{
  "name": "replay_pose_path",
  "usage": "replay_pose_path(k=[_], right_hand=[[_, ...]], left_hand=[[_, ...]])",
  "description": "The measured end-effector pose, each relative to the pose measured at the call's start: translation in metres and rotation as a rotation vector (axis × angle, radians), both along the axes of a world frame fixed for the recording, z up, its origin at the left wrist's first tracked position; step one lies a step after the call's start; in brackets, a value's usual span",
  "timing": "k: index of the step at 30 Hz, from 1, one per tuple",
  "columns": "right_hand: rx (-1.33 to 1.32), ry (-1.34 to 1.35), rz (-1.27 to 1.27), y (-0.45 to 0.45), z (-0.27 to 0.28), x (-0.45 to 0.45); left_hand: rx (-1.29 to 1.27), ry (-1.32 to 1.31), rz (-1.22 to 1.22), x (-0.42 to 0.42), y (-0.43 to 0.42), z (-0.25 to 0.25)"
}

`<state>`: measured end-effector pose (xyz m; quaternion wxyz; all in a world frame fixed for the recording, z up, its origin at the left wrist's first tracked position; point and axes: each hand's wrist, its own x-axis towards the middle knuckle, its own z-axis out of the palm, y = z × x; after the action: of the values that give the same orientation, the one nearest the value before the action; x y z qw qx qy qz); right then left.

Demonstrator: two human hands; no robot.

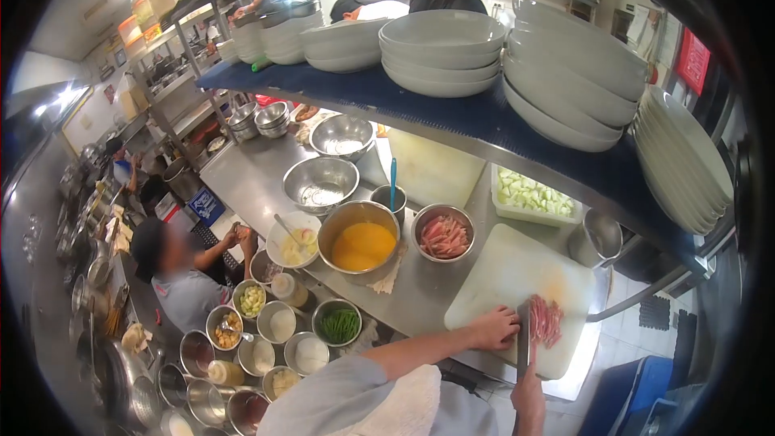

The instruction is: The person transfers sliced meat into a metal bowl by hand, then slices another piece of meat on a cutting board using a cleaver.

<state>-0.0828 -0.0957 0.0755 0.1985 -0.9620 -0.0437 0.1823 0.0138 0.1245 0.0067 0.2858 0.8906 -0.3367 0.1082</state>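
Note:
My right hand (529, 396) is closed around the handle of a kitchen knife (523, 337), whose blade rests across the white cutting board (484, 274). My left hand (495, 327) lies on the board just left of the blade, its fingers bent and close together; whatever is under them is hidden. To the right of the blade is a small heap of thin pink-red meat strips (546, 321). Similar strips fill a steel bowl (443, 233) beyond the board's left corner.
Overhead, a shelf (347, 93) carries stacked white bowls (441, 52). A tub of chopped pale-green pieces (535, 192) and a steel pitcher (596, 237) stand behind the board. Left are a pot of orange liquid (358, 242) and ingredient containers (337, 321). A co-worker (182, 274) stands left.

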Motion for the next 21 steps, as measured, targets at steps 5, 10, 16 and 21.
replay_pose_path(k=[5,10,16,21], right_hand=[[0.039,-0.069,-0.011,0.001,-0.001,-0.003],[0.092,-0.041,-0.114,0.008,0.010,-0.009],[0.163,-0.159,-0.026,0.005,-0.002,0.000],[0.144,-0.349,0.126,-0.013,-0.043,0.012]], left_hand=[[-0.067,-0.052,-0.005,0.000,0.002,0.000],[-0.044,0.002,-0.012,0.000,0.000,-0.005],[-0.061,-0.107,0.000,0.001,-0.002,-0.013],[0.054,-0.126,0.011,0.004,-0.002,-0.013]])
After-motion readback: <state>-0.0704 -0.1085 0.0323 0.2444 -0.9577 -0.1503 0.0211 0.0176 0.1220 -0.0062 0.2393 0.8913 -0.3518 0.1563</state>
